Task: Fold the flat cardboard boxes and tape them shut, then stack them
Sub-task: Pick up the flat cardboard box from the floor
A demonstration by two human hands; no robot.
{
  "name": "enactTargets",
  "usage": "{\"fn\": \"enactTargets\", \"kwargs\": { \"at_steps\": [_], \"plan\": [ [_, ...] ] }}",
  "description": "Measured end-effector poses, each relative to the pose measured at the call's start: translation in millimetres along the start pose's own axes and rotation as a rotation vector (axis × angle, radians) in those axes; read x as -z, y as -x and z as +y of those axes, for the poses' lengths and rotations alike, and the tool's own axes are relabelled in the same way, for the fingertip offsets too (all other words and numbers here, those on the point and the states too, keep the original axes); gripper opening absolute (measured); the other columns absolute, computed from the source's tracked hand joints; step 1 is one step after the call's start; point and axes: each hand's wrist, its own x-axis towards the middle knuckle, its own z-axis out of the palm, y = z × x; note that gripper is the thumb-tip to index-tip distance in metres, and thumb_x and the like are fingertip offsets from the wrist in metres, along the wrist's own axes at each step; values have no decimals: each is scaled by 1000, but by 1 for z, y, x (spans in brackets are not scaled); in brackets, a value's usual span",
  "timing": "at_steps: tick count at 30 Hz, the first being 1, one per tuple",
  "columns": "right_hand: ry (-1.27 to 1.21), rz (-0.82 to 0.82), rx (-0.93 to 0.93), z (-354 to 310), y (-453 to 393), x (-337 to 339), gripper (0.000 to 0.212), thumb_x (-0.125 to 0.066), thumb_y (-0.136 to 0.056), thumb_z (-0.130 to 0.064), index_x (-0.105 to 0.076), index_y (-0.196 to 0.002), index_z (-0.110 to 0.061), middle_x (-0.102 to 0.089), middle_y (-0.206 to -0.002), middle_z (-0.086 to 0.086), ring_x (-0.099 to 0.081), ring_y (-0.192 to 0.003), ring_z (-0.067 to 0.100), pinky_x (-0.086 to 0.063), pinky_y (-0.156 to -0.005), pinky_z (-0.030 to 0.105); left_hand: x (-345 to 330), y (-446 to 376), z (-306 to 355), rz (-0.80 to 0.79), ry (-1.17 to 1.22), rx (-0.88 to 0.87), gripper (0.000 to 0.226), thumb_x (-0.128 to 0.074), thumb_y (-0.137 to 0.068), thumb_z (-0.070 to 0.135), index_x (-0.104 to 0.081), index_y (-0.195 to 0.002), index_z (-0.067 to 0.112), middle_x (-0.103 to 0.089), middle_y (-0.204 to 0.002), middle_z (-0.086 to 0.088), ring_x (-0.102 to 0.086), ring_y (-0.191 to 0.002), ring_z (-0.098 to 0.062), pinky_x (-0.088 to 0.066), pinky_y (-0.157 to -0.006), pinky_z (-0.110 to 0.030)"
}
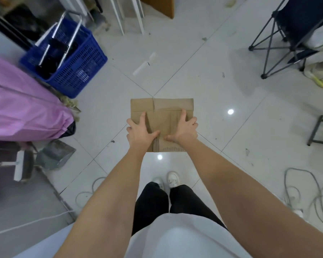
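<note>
A: Status on the cardboard box (162, 108)?

B: Flat, held out in front of the person above the floor (222, 53), over a tile joint. No worktop in play. Long axis runs left-right; flap edge points away from the body.

A: Grip?

B: Left hand (139, 131) on the left side, right hand (185, 129) on the right. Each has its thumb on the top face and its fingers wrapped round the side edge, holding the board. Hands level, equally near, thumbs nearly meeting at the middle.

A: So next move?

B: My read: spread the hands to pop it open. Fold lines run front-back between the grips, so that works.

A: Any markings?

B: Dark print along the near edge, too blurred to read. No tape visible, none applied.
</note>
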Motion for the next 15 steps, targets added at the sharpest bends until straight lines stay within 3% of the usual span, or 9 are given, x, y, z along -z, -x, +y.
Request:
{"fn": "enactTargets", "kwargs": {
  "at_steps": [8, 15],
  "plan": [
    [25, -41, 23, -34, -71, 51, 127, -84, -64, -42, 8, -149, -27, -18, -137, 19, -26, -128, 33, -46, -94, 53, 17, -77, 43, -16, 56, 50, 89, -72, -73, 47, -21, -144, 32, -26, -128, -14, -42, -105, -33, -43, -85, -42],
    [75, -9, -90, -56, -167, 96, 124, -83, -66, -43, 7, -149, -27, -17, -139, 20, -28, -127, 32, -48, -94, 47, 12, -179, 102, -98, 63, 2, 88, -73, -74, 47, -21, -143, 32, -23, -130, -13, -42, -108, -33, -43, -86, -41]
  ]
}}
